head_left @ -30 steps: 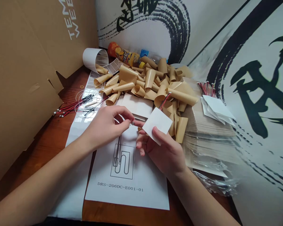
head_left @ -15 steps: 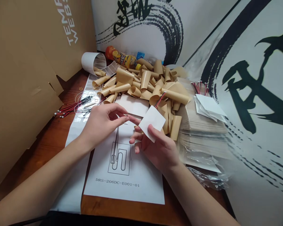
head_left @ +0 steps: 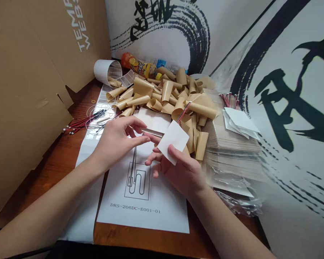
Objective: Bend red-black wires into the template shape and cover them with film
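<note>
My right hand [head_left: 182, 172] is closed on a white square pad [head_left: 175, 139], thumb on its face and the other fingers behind or below. Red and black wires [head_left: 184, 112] stick out past the pad's upper edge. My left hand [head_left: 121, 138] has thumb and index finger closed about the left end of thin metal tweezers [head_left: 153, 132]. The tweezers' other end passes behind the pad. A right fingertip lies close to the left thumb. Below both hands is a printed sheet [head_left: 167, 212] with a line drawing of a looped wire.
Curled brown paper pieces [head_left: 167, 91] heap behind my hands. Loose wires [head_left: 83, 124] and a label strip [head_left: 102, 100] lie left, near a cardboard box [head_left: 43, 90]. Right are stacked sheets [head_left: 232, 154] in plastic, topped by white pads [head_left: 240, 120]. A juice bottle [head_left: 143, 68] lies at the back.
The tweezers have turned slightly and show more of their flat side. The pad has tilted a little in my right hand. Both hands stay nearly in place.
</note>
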### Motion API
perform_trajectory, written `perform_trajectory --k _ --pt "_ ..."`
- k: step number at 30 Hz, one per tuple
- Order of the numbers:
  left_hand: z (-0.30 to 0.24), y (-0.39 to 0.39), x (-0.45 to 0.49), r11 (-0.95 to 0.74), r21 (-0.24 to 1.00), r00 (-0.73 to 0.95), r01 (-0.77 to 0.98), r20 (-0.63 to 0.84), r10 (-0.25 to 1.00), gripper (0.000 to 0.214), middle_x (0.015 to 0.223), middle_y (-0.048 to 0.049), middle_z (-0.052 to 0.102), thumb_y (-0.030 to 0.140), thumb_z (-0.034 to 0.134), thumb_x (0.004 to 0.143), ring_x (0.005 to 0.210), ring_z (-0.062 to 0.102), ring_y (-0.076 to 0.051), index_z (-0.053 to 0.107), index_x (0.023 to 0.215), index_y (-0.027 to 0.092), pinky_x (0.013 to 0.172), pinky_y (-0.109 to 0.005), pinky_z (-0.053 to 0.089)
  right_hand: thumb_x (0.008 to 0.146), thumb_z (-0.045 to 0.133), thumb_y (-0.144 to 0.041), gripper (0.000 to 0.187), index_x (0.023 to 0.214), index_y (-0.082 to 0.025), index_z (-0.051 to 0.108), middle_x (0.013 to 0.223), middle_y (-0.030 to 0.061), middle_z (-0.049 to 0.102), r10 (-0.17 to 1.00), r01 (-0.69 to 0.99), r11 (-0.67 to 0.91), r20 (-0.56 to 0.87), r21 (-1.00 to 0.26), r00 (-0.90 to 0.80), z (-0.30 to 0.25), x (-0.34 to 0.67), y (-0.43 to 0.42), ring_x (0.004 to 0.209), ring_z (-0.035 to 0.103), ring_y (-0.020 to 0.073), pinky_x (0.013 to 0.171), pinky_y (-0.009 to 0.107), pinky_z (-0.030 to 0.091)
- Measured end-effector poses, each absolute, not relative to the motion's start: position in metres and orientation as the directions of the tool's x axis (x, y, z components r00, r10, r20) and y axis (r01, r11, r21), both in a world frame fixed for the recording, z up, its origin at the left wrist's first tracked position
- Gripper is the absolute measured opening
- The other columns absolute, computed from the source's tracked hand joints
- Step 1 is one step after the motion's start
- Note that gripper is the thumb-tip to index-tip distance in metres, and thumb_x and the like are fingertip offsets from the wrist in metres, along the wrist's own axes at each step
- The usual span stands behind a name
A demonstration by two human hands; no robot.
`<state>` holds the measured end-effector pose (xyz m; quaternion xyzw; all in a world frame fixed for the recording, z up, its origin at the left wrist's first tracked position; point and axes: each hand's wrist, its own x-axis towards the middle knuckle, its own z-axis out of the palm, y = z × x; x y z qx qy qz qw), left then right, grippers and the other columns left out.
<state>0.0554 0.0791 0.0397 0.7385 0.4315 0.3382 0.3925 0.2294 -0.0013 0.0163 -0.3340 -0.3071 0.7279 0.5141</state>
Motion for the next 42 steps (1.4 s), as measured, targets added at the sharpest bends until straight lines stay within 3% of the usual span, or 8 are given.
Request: perform_trajectory --k 7,13,18,21,31,42 --pt "0.04 0.08 0.054 -0.31 0.873 0.447 0.377 0.122 0.886 0.024 0.087 -0.0023 0.076 0.026 0.082 0.072 0.076 0.066 -0.015 0.074 0.092 0.017 0.067 -0.026 0.05 0.088 0.065 -0.043 0.027 0.095 -0.019 0.074 0.125 0.0116 0.066 0.949 -0.566 -0.285 -0.144 -0.773 -0.281 0.013 0.23 -0.002 0.081 0.069 0.0179 0.052 0.024 0.057" --pt "0.049 0.083 0.051 -0.238 0.894 0.448 0.379 0.047 0.893 0.02 0.094 -0.0058 0.079 0.035 0.071 0.085 0.081 0.069 -0.017 0.078 0.092 0.018 0.072 -0.029 0.052 0.086 0.066 -0.044 0.031 0.107 -0.022 0.073 0.121 0.0105 0.066 0.958 -0.576 -0.282 -0.189 -0.767 -0.218 0.013 0.234 0.001 0.08 0.068 0.0168 0.051 0.022 0.057" --pt "0.048 0.077 0.055 -0.212 0.869 0.358 0.448 0.043 0.933 0.02 0.09 -0.0061 0.08 0.035 0.071 0.084 0.08 0.07 -0.019 0.08 0.088 0.018 0.074 -0.03 0.054 0.086 0.065 -0.046 0.027 0.09 -0.021 0.073 0.128 0.0107 0.064 0.959 -0.538 -0.271 -0.174 -0.798 -0.225 0.014 0.232 -0.001 0.08 0.069 0.0179 0.05 0.024 0.056" --pt "0.047 0.075 0.057 -0.176 0.873 0.304 0.454 0.034 0.952 0.02 0.089 -0.0063 0.08 0.036 0.071 0.084 0.08 0.071 -0.019 0.08 0.085 0.018 0.075 -0.03 0.054 0.087 0.064 -0.047 0.027 0.09 -0.021 0.073 0.124 0.0107 0.066 0.955 -0.527 -0.279 -0.174 -0.803 -0.241 0.014 0.231 -0.001 0.081 0.069 0.0185 0.05 0.024 0.056" --pt "0.043 0.085 0.053 0.048 0.951 0.404 0.304 -0.175 0.898 0.029 0.08 -0.0074 0.076 0.045 0.077 0.074 0.08 0.069 -0.021 0.071 0.073 0.017 0.072 -0.032 0.052 0.086 0.066 -0.045 0.027 0.089 -0.02 0.075 0.13 0.0092 0.062 0.95 -0.579 -0.289 -0.155 -0.762 -0.271 0.016 0.232 0.0 0.08 0.069 0.0156 0.051 0.021 0.057" --pt "0.049 0.084 0.05 -0.073 0.922 0.479 0.381 -0.13 0.868 0.018 0.077 -0.0056 0.074 0.034 0.066 0.076 0.075 0.066 -0.019 0.063 0.071 0.018 0.063 -0.027 0.046 0.088 0.065 -0.044 0.027 0.101 -0.021 0.073 0.127 0.0092 0.063 0.948 -0.624 -0.296 -0.143 -0.723 -0.283 0.011 0.233 0.0 0.082 0.069 0.0164 0.051 0.022 0.057"
